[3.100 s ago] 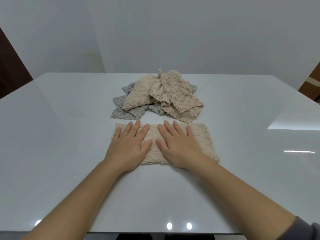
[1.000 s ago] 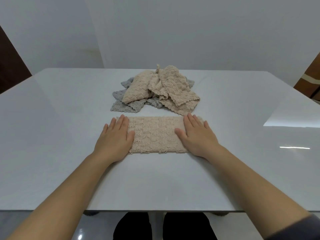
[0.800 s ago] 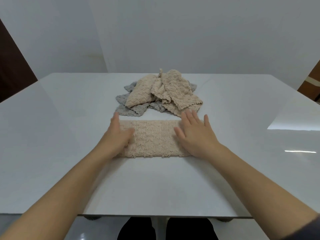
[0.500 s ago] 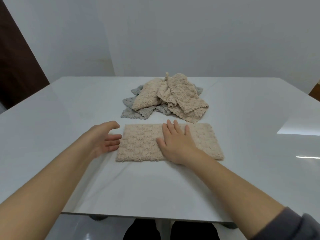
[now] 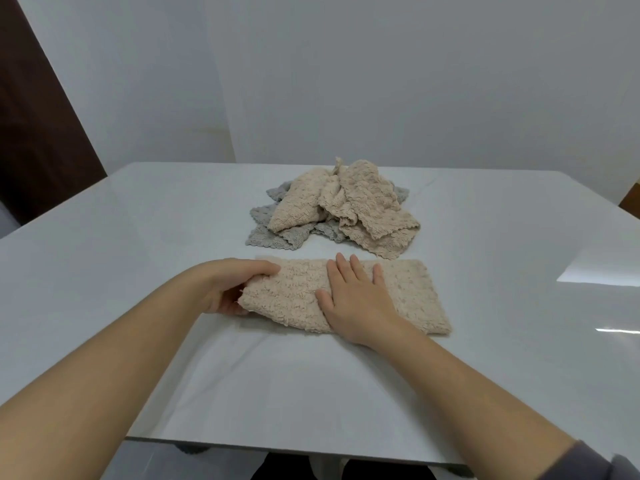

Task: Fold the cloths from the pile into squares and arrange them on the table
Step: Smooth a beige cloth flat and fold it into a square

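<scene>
Beige terry strip [image 5: 415, 299] is pinched at its left end by the left grip [image 5: 230, 287]. The thumb is on top and the fingers are curled underneath, so the grip is clamped on the cloth. That end sits lifted just off the worktop [image 5: 138, 244]. The right grip [image 5: 358, 301] is spread flat with straight fingers, holding nothing and pressing the strip near its middle.

The strip lies lengthwise across the near centre of the worktop, already a long folded band with its right end flat on the surface.

Step in hand, by the look of it: the second fold, bringing the left end over onto the right end to make a square.

- **Crease:** the flat palm should mark the crease at the true middle, then slide out as the lifted end comes across — otherwise it gets trapped under the fold.
- **Layers:** both layers of the pinched end should travel together.
- **Corners:** the fabric looks soft and thick and is likely to sag or bunch, so corners and long edges want matching before pressing down.

Behind the strip, near but apart, sits the pile [image 5: 346, 209] of beige and grey cloths — all crumpled, so the task looks early.
</scene>
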